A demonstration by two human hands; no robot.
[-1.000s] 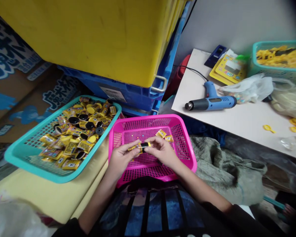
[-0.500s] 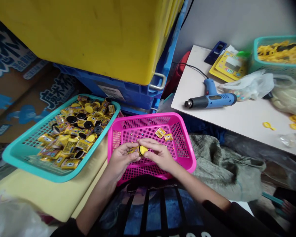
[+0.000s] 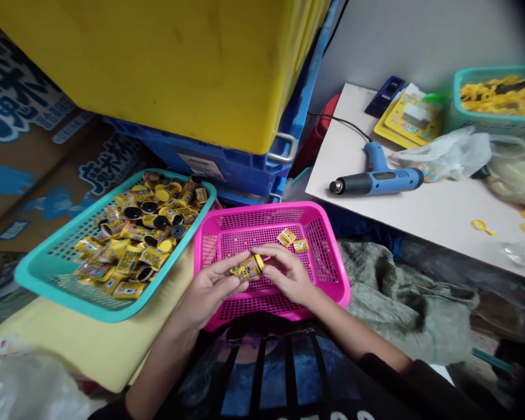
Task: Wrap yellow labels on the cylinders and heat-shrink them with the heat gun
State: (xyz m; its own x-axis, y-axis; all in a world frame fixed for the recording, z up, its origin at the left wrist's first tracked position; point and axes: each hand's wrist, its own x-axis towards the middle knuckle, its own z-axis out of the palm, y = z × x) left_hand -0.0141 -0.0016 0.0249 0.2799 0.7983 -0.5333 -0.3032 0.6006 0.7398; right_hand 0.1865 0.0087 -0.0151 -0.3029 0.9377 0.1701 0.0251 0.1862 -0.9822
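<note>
A small printed yellow canister (image 3: 247, 268) with a yellow cap lies sideways between my hands, above the pink basket (image 3: 341, 280). My left hand (image 3: 212, 287) is closed around its body, thumb in front. At the capped end, my right hand (image 3: 291, 275) has its thumb and fingers closed on the cap. Two similar small yellow pieces (image 3: 286, 237) lie on the basket's floor, with a few tiny coloured bits. To the left, a teal basket (image 3: 30, 277) holds many such canisters, several with dark round ends.
Yellow and blue crates (image 3: 179, 70) rise behind the baskets, with printed cartons (image 3: 39, 134) on the left. On the white table (image 3: 354, 224) at right lie a blue heat gun (image 3: 380, 181), plastic bags and a teal basket of yellow parts (image 3: 503, 99). Grey sacking (image 3: 389, 297) hangs below.
The canister has turned so that its printed side shows and its cap faces right, no longer end-on. My hands stay close together on it. The view has shifted slightly.
</note>
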